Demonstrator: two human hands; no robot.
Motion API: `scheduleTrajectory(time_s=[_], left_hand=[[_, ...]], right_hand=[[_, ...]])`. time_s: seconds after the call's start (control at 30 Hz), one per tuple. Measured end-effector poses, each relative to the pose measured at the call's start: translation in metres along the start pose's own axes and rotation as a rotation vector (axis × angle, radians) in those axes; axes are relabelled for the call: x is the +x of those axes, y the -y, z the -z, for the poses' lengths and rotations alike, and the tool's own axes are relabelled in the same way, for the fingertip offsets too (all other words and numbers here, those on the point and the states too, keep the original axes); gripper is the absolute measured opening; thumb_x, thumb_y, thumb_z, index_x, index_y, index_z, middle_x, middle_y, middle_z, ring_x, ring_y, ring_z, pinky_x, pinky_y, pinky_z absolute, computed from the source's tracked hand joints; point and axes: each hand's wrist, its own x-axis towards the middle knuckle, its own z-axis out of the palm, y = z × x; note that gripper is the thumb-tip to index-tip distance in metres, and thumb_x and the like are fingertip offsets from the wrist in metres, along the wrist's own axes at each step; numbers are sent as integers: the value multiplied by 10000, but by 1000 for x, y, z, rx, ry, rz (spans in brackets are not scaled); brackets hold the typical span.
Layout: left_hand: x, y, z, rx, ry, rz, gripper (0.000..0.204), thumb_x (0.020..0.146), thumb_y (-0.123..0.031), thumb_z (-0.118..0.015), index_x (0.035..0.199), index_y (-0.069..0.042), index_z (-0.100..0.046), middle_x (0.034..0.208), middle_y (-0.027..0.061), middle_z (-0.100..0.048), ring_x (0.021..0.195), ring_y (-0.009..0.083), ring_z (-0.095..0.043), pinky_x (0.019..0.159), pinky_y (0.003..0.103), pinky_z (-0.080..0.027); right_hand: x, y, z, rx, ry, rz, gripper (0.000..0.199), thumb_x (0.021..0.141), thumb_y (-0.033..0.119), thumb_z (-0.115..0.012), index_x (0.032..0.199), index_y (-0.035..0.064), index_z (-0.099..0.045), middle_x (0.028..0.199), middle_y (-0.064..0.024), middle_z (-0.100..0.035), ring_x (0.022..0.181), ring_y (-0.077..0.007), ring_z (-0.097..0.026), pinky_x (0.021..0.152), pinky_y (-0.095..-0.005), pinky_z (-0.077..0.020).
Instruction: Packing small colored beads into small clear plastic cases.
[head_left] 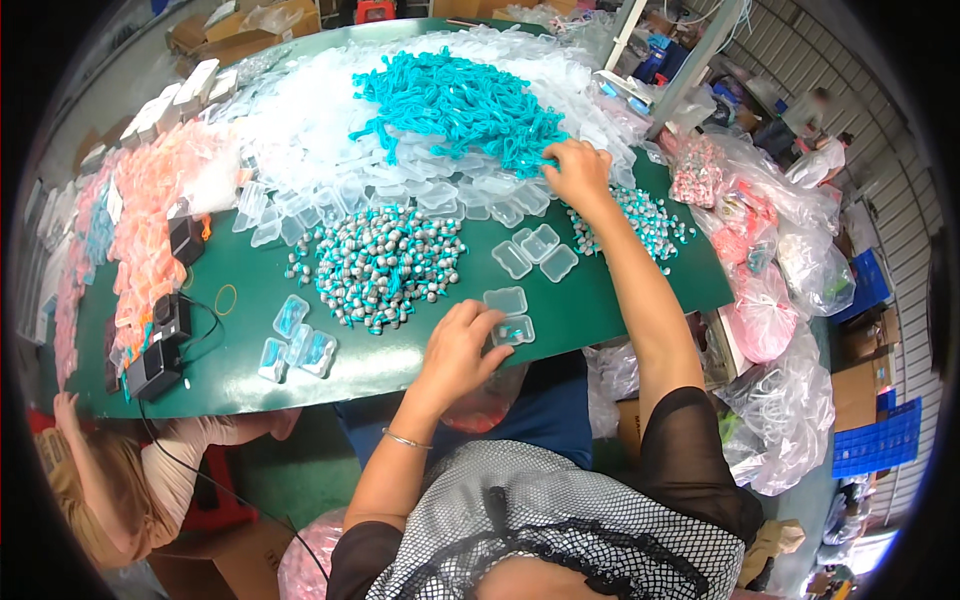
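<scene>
My left hand (462,345) is at the table's front edge, with thumb and fingers closed on the side of a small clear plastic box (514,330). The lid of this box (505,300) is folded back, and a few small teal and grey pieces lie inside. My right hand (580,175) reaches farther out, with its fingertips pinched at the right edge of a heap of teal cords (455,105). Just beyond the left hand is a pile of grey and teal beadlike pieces (385,265). A smaller pile of similar pieces (640,222) lies beside my right forearm.
Several clear boxes (540,242) lie open in mid-table; filled ones (298,345) sit to the left. Many clear boxes (300,120) cover the far side. Black devices (155,370) with a cable stand left, near another person's hand (66,412). Bagged goods (765,320) crowd the right.
</scene>
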Motion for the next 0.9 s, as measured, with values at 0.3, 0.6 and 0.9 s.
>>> scheduleTrajectory(time_s=[0.3, 0.6, 0.9], left_hand=[[-1, 4, 0, 15, 4, 20, 406, 736, -171, -809, 1086, -40, -649, 1018, 135, -601, 938, 345, -600, 796, 418, -508], [3, 6, -5, 8, -43, -2, 428, 707, -162, -826, 1078, -35, -654, 1009, 133, -621, 937, 340, -608, 798, 418, -512], [1, 0, -3, -13, -55, 18, 427, 709, -153, -824, 1086, -44, -656, 1001, 128, -626, 924, 333, -606, 782, 413, -510]], right_hand=[[-66, -3, 23, 678, -7, -122, 172, 792, 86, -718, 960, 56, -733, 904, -84, -677, 800, -191, -641, 729, -301, -512], [-180, 52, 47, 761, 167, 188, 148, 802, 92, -724, 939, 70, -672, 918, -78, -670, 894, -276, -635, 838, -382, -448], [-190, 62, 43, 453, 91, 373, 173, 768, 109, -737, 934, 110, -688, 936, -37, -644, 926, -236, -608, 870, -396, -411]])
